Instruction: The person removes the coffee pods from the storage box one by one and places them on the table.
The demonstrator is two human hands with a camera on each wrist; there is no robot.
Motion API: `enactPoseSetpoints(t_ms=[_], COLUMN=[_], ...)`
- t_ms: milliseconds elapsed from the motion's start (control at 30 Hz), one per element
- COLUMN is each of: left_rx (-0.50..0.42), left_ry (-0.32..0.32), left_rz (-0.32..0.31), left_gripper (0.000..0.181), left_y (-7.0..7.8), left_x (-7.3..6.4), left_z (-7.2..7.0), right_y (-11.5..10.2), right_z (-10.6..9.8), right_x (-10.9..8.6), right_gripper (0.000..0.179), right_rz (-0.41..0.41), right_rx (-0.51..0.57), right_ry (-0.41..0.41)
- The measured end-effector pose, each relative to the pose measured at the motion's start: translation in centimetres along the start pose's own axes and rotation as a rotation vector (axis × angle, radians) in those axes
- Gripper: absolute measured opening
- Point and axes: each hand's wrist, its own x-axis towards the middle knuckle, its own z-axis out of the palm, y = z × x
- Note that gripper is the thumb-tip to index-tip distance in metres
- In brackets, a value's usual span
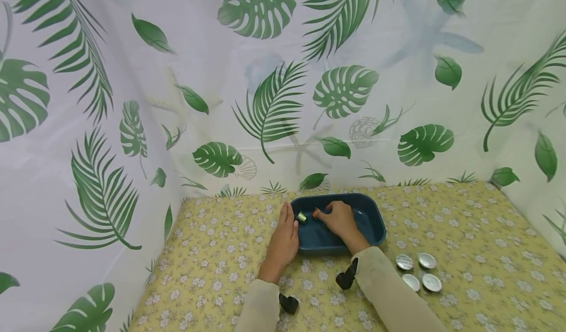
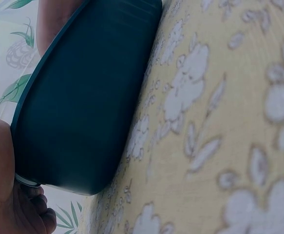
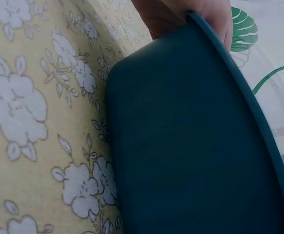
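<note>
A dark blue rectangular basin [image 1: 316, 247] stands on the table. My left hand [image 1: 283, 238] holds its left end, the rim passing between thumb and fingers; in the left wrist view the fingers [image 2: 32, 207] show beyond the basin's end. Reaching inside, my right hand [image 1: 339, 219] pinches a small copper-orange coffee capsule [image 1: 316, 213] between thumb and fingertips. A green coffee capsule [image 1: 301, 217] lies tilted in the basin's left part, close to my left thumb. The basin's outer wall [image 3: 180, 131] hides both capsules from the wrist views.
Several coffee capsules with silver lids [image 1: 427, 261] stand grouped on the table, right of the basin and beside my right sleeve. A yellow floral cloth [image 1: 212, 268] covers the table. Behind it hangs a white leaf-patterned curtain [image 1: 283, 175].
</note>
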Motion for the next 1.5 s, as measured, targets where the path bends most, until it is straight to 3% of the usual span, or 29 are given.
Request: enactPoseSetpoints(t_ms=[133,367,633,1033,1300,1500], left_rx=[0.004,0.003,-0.008,-0.012,0.002,0.001], left_ry=[0.002,0.015,0.013,0.024,0.016,0.018], left_rz=[0.001,0.012,0.019,0.023,0.022,0.026], left_gripper=[0.057,0.057,0.057,0.057,0.057,0.057], left_y=[0.0,-0.1,-0.1,-0.2,-0.2,-0.1], left_x=[0.0,0.0,-0.3,-0.2,-0.2,-0.2], left_z=[-0.1,0.0,0.5,0.2,0.0,0.0], right_y=[0.1,0.0,0.7,0.1,0.0,0.0], right_z=[0.3,0.3,0.8,0.8,0.7,0.6], right_x=[0.5,0.8,0.7,0.8,1.2,1.3], right_gripper=[0.040,0.060,0.059,0.053,0.032,0.027], right_rz=[0.000,-0.016,0.005,0.015,0.015,0.039], right_rx=[0.016,0.030,0.023,0.020,0.004,-0.004], right_ry=[-0.007,-0.028,-0.026,-0.057,-0.082,-0.108])
